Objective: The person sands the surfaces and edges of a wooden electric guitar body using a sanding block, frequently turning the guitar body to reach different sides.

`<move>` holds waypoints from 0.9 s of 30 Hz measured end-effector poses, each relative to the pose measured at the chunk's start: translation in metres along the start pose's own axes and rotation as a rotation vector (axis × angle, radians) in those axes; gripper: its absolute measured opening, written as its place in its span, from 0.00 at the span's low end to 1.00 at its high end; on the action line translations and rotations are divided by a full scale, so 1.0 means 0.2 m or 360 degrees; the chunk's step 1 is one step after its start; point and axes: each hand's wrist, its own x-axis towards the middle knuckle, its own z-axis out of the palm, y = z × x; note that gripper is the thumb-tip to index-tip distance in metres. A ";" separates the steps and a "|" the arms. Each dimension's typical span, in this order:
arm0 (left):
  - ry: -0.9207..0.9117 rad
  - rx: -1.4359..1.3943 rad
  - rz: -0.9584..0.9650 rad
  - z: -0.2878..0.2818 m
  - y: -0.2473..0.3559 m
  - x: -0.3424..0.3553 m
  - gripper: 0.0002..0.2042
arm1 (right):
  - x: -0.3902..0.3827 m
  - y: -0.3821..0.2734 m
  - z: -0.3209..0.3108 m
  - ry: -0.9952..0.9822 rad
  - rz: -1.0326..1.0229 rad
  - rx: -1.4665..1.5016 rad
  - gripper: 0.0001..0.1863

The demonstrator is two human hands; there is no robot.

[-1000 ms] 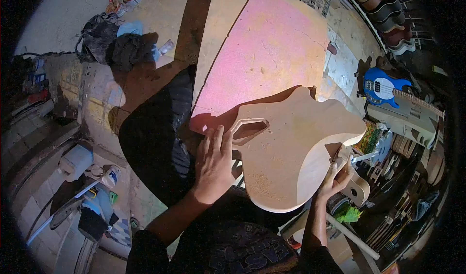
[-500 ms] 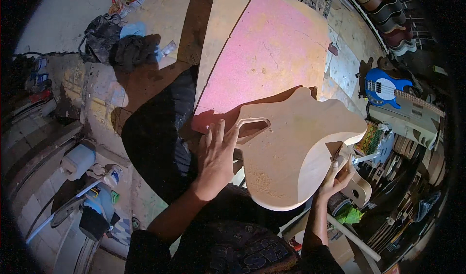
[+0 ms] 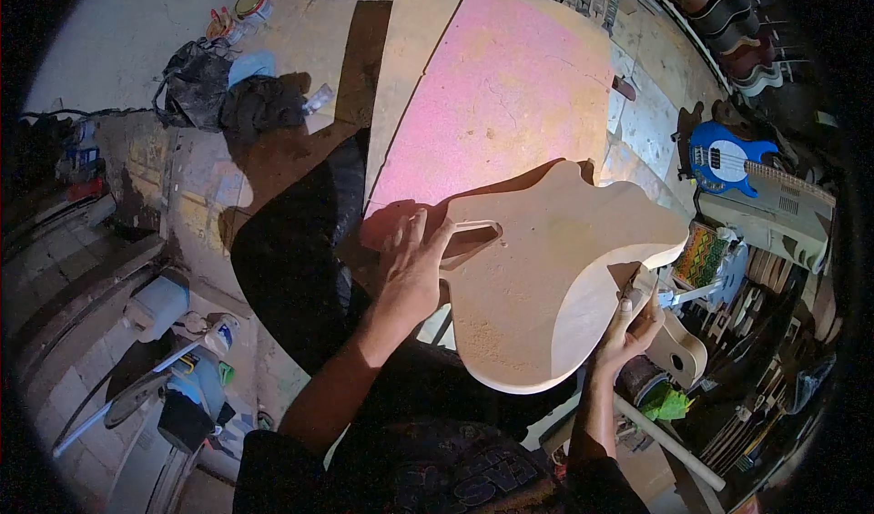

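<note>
A bare wooden guitar body (image 3: pixel 537 259) lies tilted in front of me, above my lap. It has a slot near its left edge and a pale, shaved bevel at the lower right. My left hand (image 3: pixel 410 268) touches the left edge beside the slot, its fingers stretched out and apart. At the right edge, my right hand (image 3: pixel 628 332) is closed around a small pale piece (image 3: pixel 645 284) against the bevel. Its kind is unclear, since fingers and shadow partly cover it. Sawdust (image 3: pixel 482 332) lies on the lower part of the body.
Beyond the body lies a pink-stained board (image 3: pixel 501 95). A blue electric bass (image 3: pixel 728 159) rests at the right, above stacked wood pieces (image 3: pixel 737 405). A pale guitar-shaped piece (image 3: pixel 678 355) is near my right hand. At the left are a dark bag (image 3: pixel 196 81) and a plastic jug (image 3: pixel 155 309).
The sawdust on the guitar body looks thinner and more spread out. My left hand has shifted slightly, while my right hand keeps its place at the bevel. The view has moved a little.
</note>
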 end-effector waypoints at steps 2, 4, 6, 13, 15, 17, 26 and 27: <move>0.0020 0.0006 0.0045 0.00 -0.02 0.02 0.35 | 0.00 0.01 0.00 -0.0001 0.0002 0.0034 0.29; 0.0033 -0.0006 0.0078 0.00 -0.03 0.03 0.34 | 0.00 0.01 0.01 0.0010 0.0009 0.0043 0.28; 0.0039 -0.0035 0.0098 0.00 -0.01 0.04 0.33 | 0.00 0.02 0.01 0.0022 -0.0047 0.0011 0.27; -0.0065 0.0051 0.0238 0.00 -0.01 0.10 0.33 | 0.00 0.01 0.03 0.0035 -0.0121 -0.0003 0.25; -0.0086 0.0033 0.0256 0.00 -0.01 0.11 0.34 | 0.00 0.01 0.03 0.0031 -0.0125 -0.0018 0.25; -0.0090 0.0072 0.0245 0.01 0.00 0.11 0.35 | 0.00 0.01 0.03 0.0039 -0.0120 0.0017 0.26; -0.0217 0.0054 0.0312 -0.02 0.00 0.05 0.38 | 0.06 -0.15 0.06 -0.0101 -0.0021 0.0266 0.26; -0.0261 -0.0022 0.0325 -0.05 0.04 0.00 0.38 | 0.08 -0.16 0.06 -0.0140 -0.0014 0.0271 0.26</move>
